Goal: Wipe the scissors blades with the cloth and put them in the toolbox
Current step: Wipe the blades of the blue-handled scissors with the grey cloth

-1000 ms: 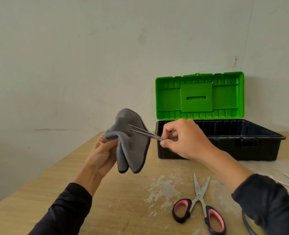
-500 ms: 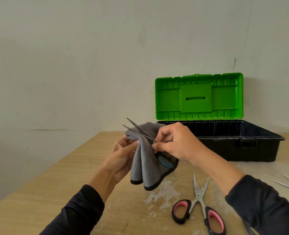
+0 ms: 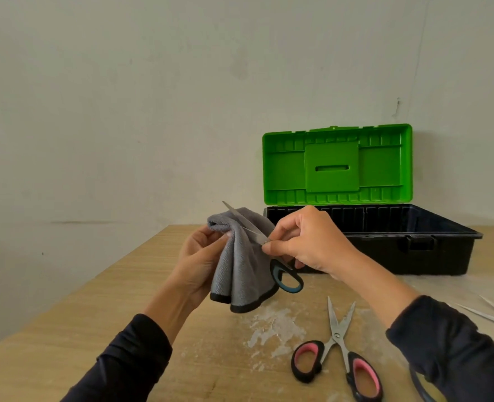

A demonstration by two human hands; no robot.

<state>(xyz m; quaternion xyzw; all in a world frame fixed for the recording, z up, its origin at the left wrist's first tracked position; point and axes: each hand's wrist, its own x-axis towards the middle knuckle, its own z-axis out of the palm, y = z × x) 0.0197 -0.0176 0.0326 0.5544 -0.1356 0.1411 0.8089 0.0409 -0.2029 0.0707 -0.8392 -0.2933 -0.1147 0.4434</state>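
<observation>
The left hand (image 3: 203,256) holds a grey cloth (image 3: 241,265) above the desk (image 3: 100,309), its grip pinching the folded top of the cloth between thumb and fingers, while the rest of the cloth hangs down with its dark hem just over the wood. The right hand (image 3: 312,245) holds the blue scissors (image 3: 264,250) near their pivot, its grip curled with thumb and forefinger pinching the metal where the blades meet the handles. The blades point up and to the left, lying against the front of the cloth, their tips showing past its top fold. One blue and black handle loop hangs below the right hand, in front of the cloth's lower edge.

The toolbox (image 3: 399,245) stands on the desk behind the right hand, well apart from the scissors. Its green lid (image 3: 337,165) stands upright against the wall and its black tray is open; what lies inside cannot be seen.

A pair of pink scissors (image 3: 338,349) lies flat on the desk near the right forearm, blades apart and pointing away from the person. White powdery smears (image 3: 274,329) mark the wood just left of them. Both arms wear dark sleeves (image 3: 129,361).
</observation>
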